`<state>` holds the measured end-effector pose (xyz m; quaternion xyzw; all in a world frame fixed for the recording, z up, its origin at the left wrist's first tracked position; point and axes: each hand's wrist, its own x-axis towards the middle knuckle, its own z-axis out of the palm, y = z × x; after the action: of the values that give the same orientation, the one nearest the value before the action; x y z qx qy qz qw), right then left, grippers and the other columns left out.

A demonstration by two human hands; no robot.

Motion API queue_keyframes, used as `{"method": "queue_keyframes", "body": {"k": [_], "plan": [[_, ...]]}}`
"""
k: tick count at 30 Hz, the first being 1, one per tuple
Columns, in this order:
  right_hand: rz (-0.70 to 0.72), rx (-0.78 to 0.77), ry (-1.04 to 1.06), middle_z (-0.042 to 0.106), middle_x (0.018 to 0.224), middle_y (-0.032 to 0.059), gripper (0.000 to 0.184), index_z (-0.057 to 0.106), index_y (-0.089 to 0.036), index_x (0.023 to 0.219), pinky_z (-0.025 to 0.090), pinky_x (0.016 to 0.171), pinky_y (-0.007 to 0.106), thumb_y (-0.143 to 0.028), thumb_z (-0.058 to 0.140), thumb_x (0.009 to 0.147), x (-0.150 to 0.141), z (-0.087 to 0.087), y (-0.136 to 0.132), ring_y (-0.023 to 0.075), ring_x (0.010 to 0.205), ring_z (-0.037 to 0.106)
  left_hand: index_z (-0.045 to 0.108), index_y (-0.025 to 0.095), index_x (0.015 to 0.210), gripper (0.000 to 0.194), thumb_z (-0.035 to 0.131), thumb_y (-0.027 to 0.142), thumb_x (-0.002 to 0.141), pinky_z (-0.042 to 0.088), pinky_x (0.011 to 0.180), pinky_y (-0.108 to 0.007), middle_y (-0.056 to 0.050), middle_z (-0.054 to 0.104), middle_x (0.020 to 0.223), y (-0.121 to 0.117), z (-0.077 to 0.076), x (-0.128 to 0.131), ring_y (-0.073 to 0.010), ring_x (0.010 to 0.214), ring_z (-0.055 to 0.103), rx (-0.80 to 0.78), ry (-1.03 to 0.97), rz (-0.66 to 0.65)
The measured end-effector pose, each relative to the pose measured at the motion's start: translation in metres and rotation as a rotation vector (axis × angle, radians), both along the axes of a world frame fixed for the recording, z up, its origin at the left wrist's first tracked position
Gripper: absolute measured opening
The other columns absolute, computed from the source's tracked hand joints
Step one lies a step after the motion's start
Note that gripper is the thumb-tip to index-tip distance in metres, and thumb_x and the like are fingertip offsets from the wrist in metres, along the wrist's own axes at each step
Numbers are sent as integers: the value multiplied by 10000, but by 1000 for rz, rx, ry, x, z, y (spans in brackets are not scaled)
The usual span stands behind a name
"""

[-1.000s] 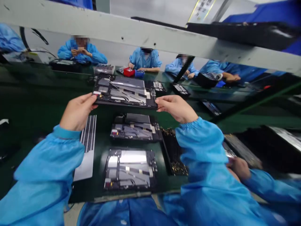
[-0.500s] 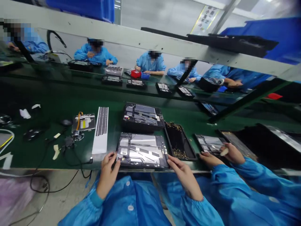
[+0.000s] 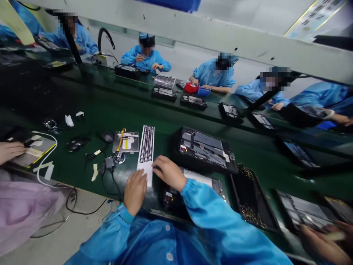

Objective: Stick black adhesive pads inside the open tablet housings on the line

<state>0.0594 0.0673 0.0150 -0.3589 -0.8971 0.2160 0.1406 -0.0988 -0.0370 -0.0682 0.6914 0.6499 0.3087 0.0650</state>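
Observation:
A white sheet [image 3: 147, 147] with rows of small black pieces lies on the green bench. My left hand [image 3: 135, 189] rests flat at its lower left edge, fingers stretched out. From the right, my right hand [image 3: 169, 172] reaches over to the sheet's right edge, its fingers loosely bent and apart, with nothing visible in them. Under my right forearm lies an open device housing [image 3: 198, 177] with silver panels, partly hidden by the sleeve. Just behind it sits a stack of similar housings [image 3: 206, 147].
Right of the housings is a black tray [image 3: 248, 195] of small brass-coloured parts. A flat module with orange ribbon [image 3: 127, 141], a mouse [image 3: 78, 142] and cables [image 3: 111, 173] lie left. Co-workers' hands [image 3: 322, 239] are at right, another hand [image 3: 11, 151] at left.
Both my hands have let go of the housing's sides and moved left to the white sheet. The view has swung left, bringing a co-worker's hand in at the left.

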Motion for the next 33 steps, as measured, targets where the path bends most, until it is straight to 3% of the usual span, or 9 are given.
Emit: {"method": "queue_keyframes", "body": {"k": [3, 5, 8, 11, 15, 22, 27, 29, 33], "plan": [[40, 4, -121, 650, 1004, 63, 112, 700, -175, 942, 505, 873, 285, -96, 659, 874, -40, -29, 29, 186, 968, 626, 656, 224, 1107, 277, 506, 113, 902, 499, 1016, -471, -89, 668, 1257, 0, -3, 4, -257, 1186, 613, -20, 23, -32], [48, 9, -155, 647, 987, 63, 99, 708, -168, 920, 496, 866, 280, -99, 646, 888, -49, -44, 36, 184, 960, 618, 638, 209, 1044, 225, 490, 110, 907, 525, 965, -440, -95, 675, 1215, 2, -2, 3, -251, 1150, 623, -30, 20, -27], [62, 32, -205, 637, 1003, 69, 95, 708, -166, 939, 481, 884, 284, -142, 616, 932, -49, -52, 36, 187, 990, 594, 581, 199, 1051, 165, 497, 160, 914, 502, 993, -468, -129, 632, 1274, 16, 0, -10, -274, 1213, 584, -44, 0, -14], [59, 62, -259, 623, 1036, 98, 134, 688, -143, 1017, 475, 904, 322, -185, 568, 975, -51, -49, 32, 211, 1011, 568, 505, 204, 1177, 310, 553, 187, 872, 409, 1105, -523, -139, 588, 1349, 38, -2, -28, -294, 1354, 485, -68, -27, -59], [37, 91, -330, 601, 1095, 148, 214, 640, -93, 1115, 473, 911, 386, -137, 461, 1007, -58, -43, 26, 252, 1058, 539, 438, 197, 1238, 423, 581, 238, 843, 302, 1169, -576, -141, 612, 1299, 57, -11, -40, -313, 1405, 438, -108, -64, -147], [-15, 64, -344, 620, 1095, 165, 248, 619, -72, 1142, 506, 878, 415, -151, 415, 1025, -59, -43, 22, 261, 1032, 583, 381, 201, 1230, 516, 625, 316, 790, 207, 1195, -604, -164, 577, 1353, 62, -17, -41, -330, 1442, 386, -162, -144, -113], [-18, 5, -233, 663, 1058, 204, 170, 647, -24, 1034, 524, 877, 414, -40, 505, 941, -67, -44, 29, 251, 992, 628, 368, 190, 1265, 582, 641, 317, 767, 185, 1206, -584, -152, 583, 1351, 63, -13, -39, -318, 1457, 362, -188, -127, -94], [0, -43, -161, 693, 984, 148, 117, 661, -35, 948, 526, 873, 355, -40, 549, 913, -65, -38, 36, 197, 934, 643, 363, 181, 1288, 614, 651, 329, 766, 169, 1206, -589, -154, 578, 1359, 64, -12, -40, -322, 1459, 356, -197, -129, -89], [-10, -107, 19, 650, 942, -18, 416, 653, -50, 950, 465, 850, 193, -217, 273, 979, -16, 3, 36, 47, 889, 615, 379, 189, 1348, 623, 642, 357, 808, 150, 1203, -609, -137, 551, 1415, 67, -8, -42, -325, 1470, 329, -224, -111, -119]]}}
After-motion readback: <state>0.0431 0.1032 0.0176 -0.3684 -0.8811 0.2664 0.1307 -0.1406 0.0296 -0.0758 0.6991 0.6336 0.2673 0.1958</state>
